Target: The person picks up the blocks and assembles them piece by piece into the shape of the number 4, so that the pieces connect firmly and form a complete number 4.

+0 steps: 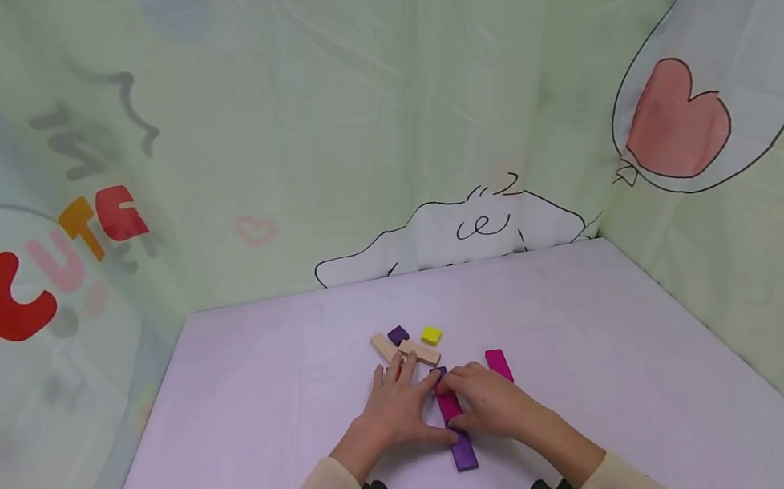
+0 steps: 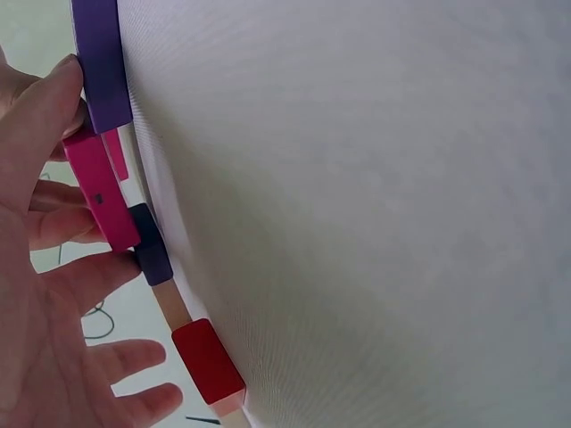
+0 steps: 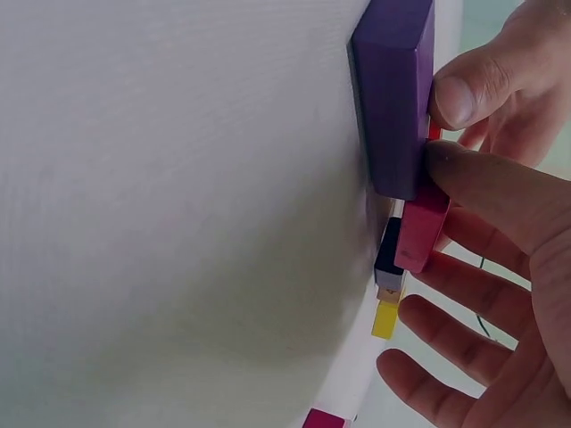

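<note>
On the table a magenta block (image 1: 448, 406) lies in line between a long purple block (image 1: 464, 456) near me and a small dark purple block (image 2: 152, 245) farther off. In the left wrist view the magenta block looks raised, its far end over the dark one. My right hand (image 1: 490, 401) pinches the magenta block between thumb and forefinger, its other fingers spread. My left hand (image 1: 398, 407) is spread on the other side. Its thumb touches the long purple block, and its forefinger reaches the far end by the dark block. Under its fingers a red block (image 2: 207, 361) is partly hidden.
Beyond the hands lie two plain wooden blocks (image 1: 420, 352), a purple piece (image 1: 398, 335) and a yellow piece (image 1: 431, 335). Another magenta block (image 1: 498, 365) lies right of the right hand. A printed curtain (image 1: 349, 120) rises behind the table (image 1: 270, 387).
</note>
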{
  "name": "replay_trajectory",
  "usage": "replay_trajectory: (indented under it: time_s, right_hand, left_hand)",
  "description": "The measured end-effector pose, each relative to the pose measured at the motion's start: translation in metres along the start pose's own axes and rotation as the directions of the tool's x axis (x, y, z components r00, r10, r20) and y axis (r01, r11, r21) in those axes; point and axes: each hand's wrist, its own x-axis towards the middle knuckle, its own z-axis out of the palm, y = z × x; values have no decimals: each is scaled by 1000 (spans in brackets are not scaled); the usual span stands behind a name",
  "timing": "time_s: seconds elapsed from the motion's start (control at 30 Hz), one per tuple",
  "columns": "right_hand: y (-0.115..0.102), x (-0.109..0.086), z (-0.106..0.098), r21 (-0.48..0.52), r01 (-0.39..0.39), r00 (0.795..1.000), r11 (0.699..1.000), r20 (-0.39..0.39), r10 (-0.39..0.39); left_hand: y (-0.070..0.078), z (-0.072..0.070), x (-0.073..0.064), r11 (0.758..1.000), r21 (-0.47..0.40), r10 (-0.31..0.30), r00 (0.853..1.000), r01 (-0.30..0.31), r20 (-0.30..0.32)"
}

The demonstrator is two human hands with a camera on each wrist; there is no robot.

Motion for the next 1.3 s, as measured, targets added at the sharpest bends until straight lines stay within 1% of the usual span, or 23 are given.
replay_trajectory:
  time_s: [0.17, 0.33, 0.57, 0.8, 1.07, 1.3]
  right_hand:
    - [0, 0, 1, 24, -27, 1000, 999, 11, 27]
    - [1, 0, 3, 46, -34, 999, 998, 13, 34]
    - [0, -2, 1, 65, 2, 1000, 998, 7, -3]
    - [2, -4, 3, 64, 28, 1000, 998, -12, -28]
    - [4, -7, 4, 110, 65, 997, 992, -42, -61]
    - [10, -9, 8, 105, 89, 994, 990, -73, -81]
  left_hand:
    - [1, -1, -1, 1000, 1, 6, 1000, -6, -5]
    - [1, -2, 0, 1000, 16, 8, 1000, -8, -12]
    - [3, -5, -2, 999, 39, 23, 999, -23, -22]
    - [2, -4, -1, 998, 56, 23, 999, -22, -22]
    - [3, -2, -1, 999, 40, 25, 999, -24, -20]
    - [4, -2, -2, 999, 31, 23, 1000, -23, -16]
